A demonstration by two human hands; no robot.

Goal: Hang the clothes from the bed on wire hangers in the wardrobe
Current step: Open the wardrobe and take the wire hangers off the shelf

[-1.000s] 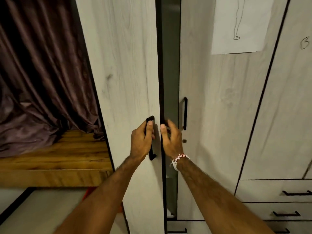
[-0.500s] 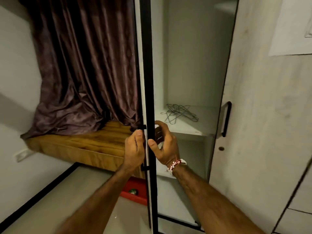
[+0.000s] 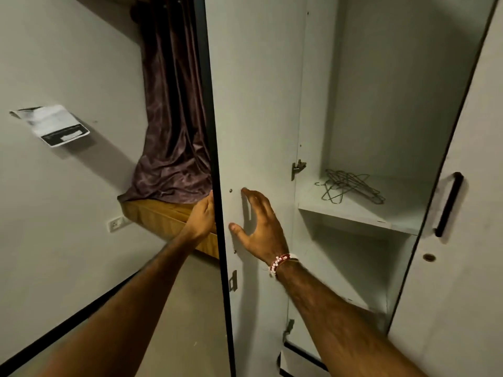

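Wire hangers (image 3: 351,189): a small pile of thin grey metal hangers, tangled on each other. They lie flat on the wardrobe shelf, at about 2 o'clock from the right hand.
Wardrobe (image 3: 386,104): pale grey inside and bare above the hangers. It fills the right half of the view.
Shelf (image 3: 353,213): flat and light grey. The space under it is dark.
Left door (image 3: 255,104): swung wide open. Its inside face is turned to the camera and its black edge runs from top to bottom in the middle of the view.
Right door (image 3: 468,240): at 3 o'clock, with a long black handle (image 3: 449,204) and a small round keyhole below it. It covers the right part of the wardrobe.
Left hand (image 3: 202,216): curled around the outer side of the left door's edge. It grips the door; its fingers are hidden behind it.
Right hand (image 3: 261,227): fingers spread wide, flat against the inside of the left door, not grabbing anything. A red and white bead band (image 3: 280,263) is on the wrist.
In the way: the right arm reaches across in front of the lower shelf space. Nothing covers the hangers.
Curtain (image 3: 174,118): dark purple, at 11 o'clock, hanging down onto a wooden ledge (image 3: 163,216).
Wall (image 3: 68,63): at 9 o'clock, with a paper sheet (image 3: 51,125) stuck on it and a white socket (image 3: 117,223) lower down.
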